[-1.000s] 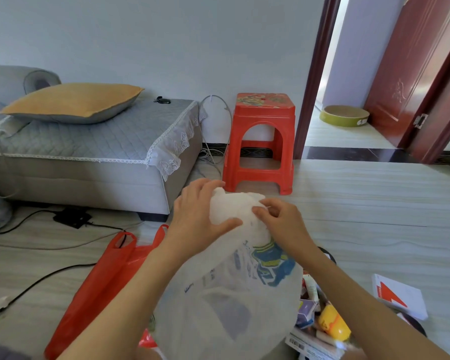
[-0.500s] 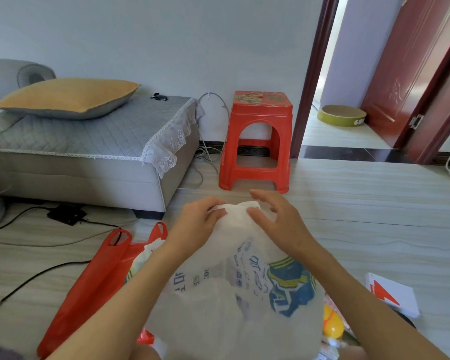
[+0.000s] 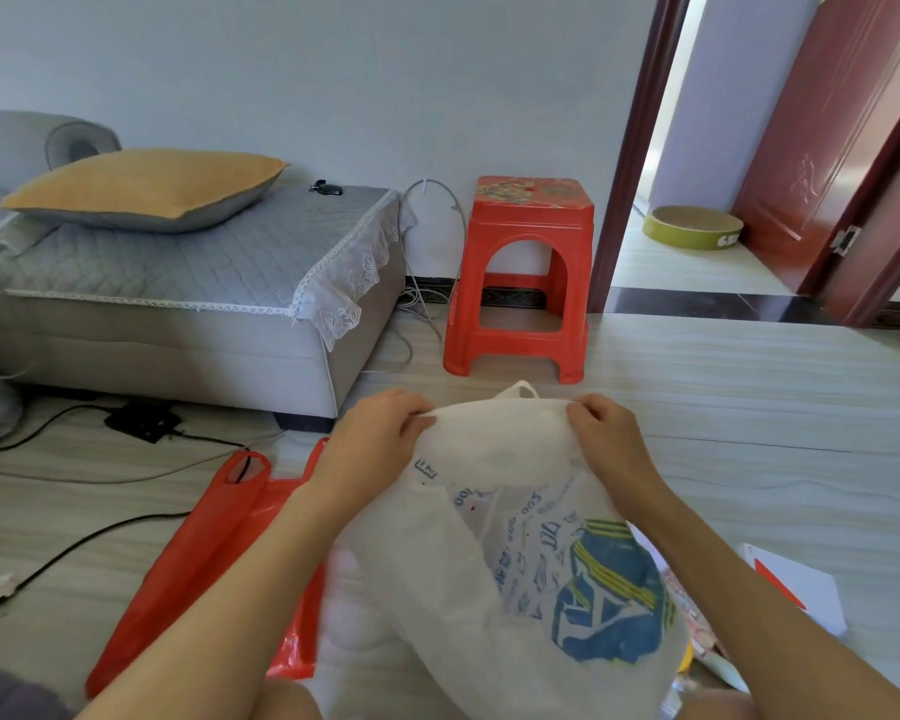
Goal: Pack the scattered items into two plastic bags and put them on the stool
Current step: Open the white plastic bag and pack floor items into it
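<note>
A white plastic bag (image 3: 494, 558) with blue and yellow print hangs in front of me, held up by its top edge. My left hand (image 3: 372, 439) pinches the left side of that edge and my right hand (image 3: 606, 439) pinches the right side, so the mouth is stretched wide between them. A red plastic bag (image 3: 214, 553) lies flat on the floor to the left, partly under my left arm. The red stool (image 3: 526, 272) stands against the far wall, its top bare. Scattered items at the lower right are mostly hidden behind the white bag.
A grey sofa (image 3: 178, 304) with a yellow cushion (image 3: 141, 187) fills the left. Black cables (image 3: 74, 543) run across the floor by a power adapter (image 3: 144, 420). A white box with a red mark (image 3: 796, 589) lies at the right. An open doorway (image 3: 697, 252) is behind the stool.
My hands have moved apart along the white bag's top edge, spreading its mouth from a bunched grip into a wide stretch. The bag has dropped slightly lower in view.
</note>
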